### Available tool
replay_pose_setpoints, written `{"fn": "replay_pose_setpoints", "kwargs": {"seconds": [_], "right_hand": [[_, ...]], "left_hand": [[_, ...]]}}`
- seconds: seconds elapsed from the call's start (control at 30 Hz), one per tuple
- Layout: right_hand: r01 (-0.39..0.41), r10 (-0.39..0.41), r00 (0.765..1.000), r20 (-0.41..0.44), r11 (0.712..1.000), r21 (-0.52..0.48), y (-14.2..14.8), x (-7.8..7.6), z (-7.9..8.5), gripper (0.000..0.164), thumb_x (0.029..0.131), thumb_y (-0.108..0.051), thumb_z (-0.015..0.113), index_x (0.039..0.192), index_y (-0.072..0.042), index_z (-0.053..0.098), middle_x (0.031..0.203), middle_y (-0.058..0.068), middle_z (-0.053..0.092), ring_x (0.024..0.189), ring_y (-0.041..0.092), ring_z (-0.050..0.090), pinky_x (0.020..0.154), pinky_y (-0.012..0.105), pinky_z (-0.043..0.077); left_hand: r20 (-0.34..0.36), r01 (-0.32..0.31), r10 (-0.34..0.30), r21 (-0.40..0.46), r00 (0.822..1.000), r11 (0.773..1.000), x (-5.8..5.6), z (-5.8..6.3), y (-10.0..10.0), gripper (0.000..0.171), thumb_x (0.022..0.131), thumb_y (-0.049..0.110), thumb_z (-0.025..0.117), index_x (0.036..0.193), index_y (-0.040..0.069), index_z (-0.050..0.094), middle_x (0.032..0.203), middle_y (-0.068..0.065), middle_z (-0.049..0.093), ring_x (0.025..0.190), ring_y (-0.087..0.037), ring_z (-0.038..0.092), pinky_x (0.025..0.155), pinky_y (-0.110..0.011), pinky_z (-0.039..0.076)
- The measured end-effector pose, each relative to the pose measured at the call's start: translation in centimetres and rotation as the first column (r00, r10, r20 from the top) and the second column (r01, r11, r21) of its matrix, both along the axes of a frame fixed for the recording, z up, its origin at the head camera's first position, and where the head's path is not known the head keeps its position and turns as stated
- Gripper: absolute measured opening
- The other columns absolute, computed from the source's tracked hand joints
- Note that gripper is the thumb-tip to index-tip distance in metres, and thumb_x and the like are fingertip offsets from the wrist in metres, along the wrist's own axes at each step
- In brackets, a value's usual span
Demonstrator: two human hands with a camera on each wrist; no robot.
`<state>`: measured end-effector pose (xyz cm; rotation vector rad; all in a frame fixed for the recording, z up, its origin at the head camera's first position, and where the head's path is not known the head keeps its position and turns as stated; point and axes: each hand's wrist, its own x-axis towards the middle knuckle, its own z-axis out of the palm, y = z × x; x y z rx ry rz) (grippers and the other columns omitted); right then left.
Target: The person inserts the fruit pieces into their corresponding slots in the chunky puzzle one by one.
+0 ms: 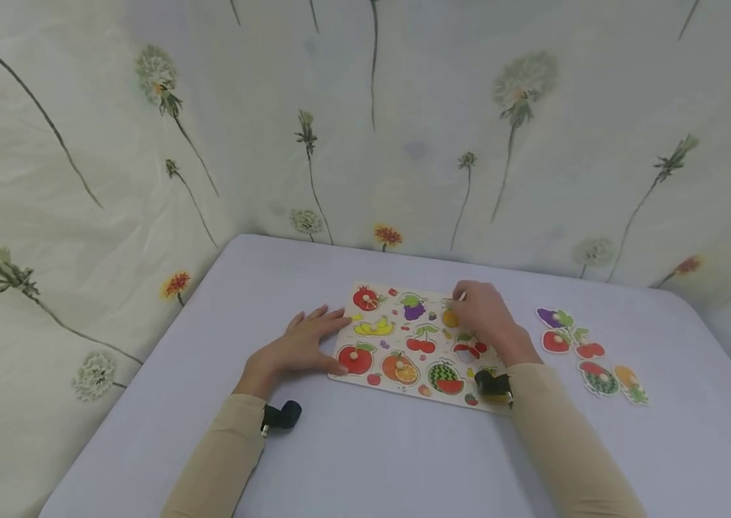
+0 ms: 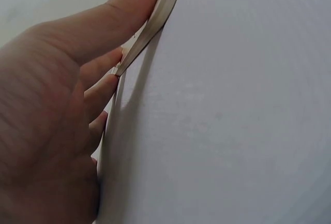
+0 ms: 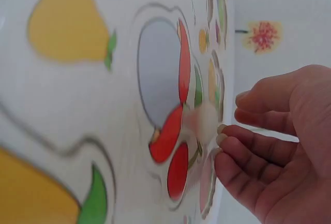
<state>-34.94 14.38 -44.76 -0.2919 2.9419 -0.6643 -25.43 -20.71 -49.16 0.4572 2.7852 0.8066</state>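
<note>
Beige sleeves (image 1: pixel 216 453) reach over the pale-covered table (image 1: pixel 352 467) toward a fruit-printed puzzle board (image 1: pixel 398 340) lying flat at its middle. Fingers spread and relaxed, the left hand (image 1: pixel 301 347) rests against the board's left edge, beside a red apple piece (image 1: pixel 347 365). The right hand (image 1: pixel 488 313) bends its fingers over the board's upper right, by a yellow-orange fruit (image 1: pixel 450 319); I cannot tell whether it pinches anything. Right of the board lie loose grapes (image 1: pixel 548 316), strawberry (image 1: pixel 555 343), cherry (image 1: pixel 591 351) and watermelon (image 1: pixel 601 383) pieces.
</note>
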Motion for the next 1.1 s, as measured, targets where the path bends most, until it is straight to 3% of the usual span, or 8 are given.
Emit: {"fn": "replay_pose_setpoints", "kwargs": {"seconds": [0.13,0.37,0.77,1.1], "right_hand": [[0.004,-0.004,1.0,-0.007,1.0,0.02,1.1,-0.3,0.3,0.03,0.097,-0.024,0.051,0.119,-0.008,0.062,0.11,0.015,0.066,0.091,0.028,0.059,0.07,0.032,0.05],[0.038,-0.038,0.999,-0.01,0.999,0.039,3.0,-0.7,0.9,0.035,0.096,-0.027,0.057,0.122,-0.005,0.061,0.111,0.019,0.067,0.092,0.029,0.06,0.08,0.041,0.056],[0.105,-0.106,0.994,0.008,0.991,0.086,6.2,-1.0,1.8,0.035,0.095,-0.02,0.052,0.121,0.002,0.058,0.123,0.026,0.06,0.103,0.038,0.053,0.086,0.053,0.05],[0.174,-0.179,0.981,0.074,0.982,0.07,10.2,-0.9,1.7,0.038,0.095,-0.021,0.048,0.124,0.002,0.055,0.117,0.024,0.058,0.098,0.037,0.051,0.072,0.04,0.049]], "left_hand": [[0.002,-0.002,0.002,-0.006,1.0,1.0,-0.1,0.1,0.0,0.094,0.072,0.055,0.08,0.153,0.036,0.036,0.165,0.011,0.026,0.157,-0.019,0.008,0.127,-0.054,0.001],[0.019,-0.015,0.015,0.001,1.0,1.0,-0.1,0.5,0.0,0.094,0.071,0.054,0.081,0.153,0.035,0.037,0.165,0.01,0.027,0.157,-0.02,0.008,0.127,-0.054,0.001],[0.022,-0.015,0.015,0.009,1.0,1.0,0.1,0.6,-0.2,0.095,0.071,0.054,0.081,0.153,0.036,0.036,0.165,0.01,0.027,0.157,-0.019,0.007,0.127,-0.053,0.001],[0.036,-0.008,0.008,0.02,0.999,1.0,0.3,1.2,0.1,0.094,0.072,0.051,0.081,0.153,0.033,0.038,0.165,0.009,0.028,0.157,-0.021,0.008,0.127,-0.055,0.001]]}}
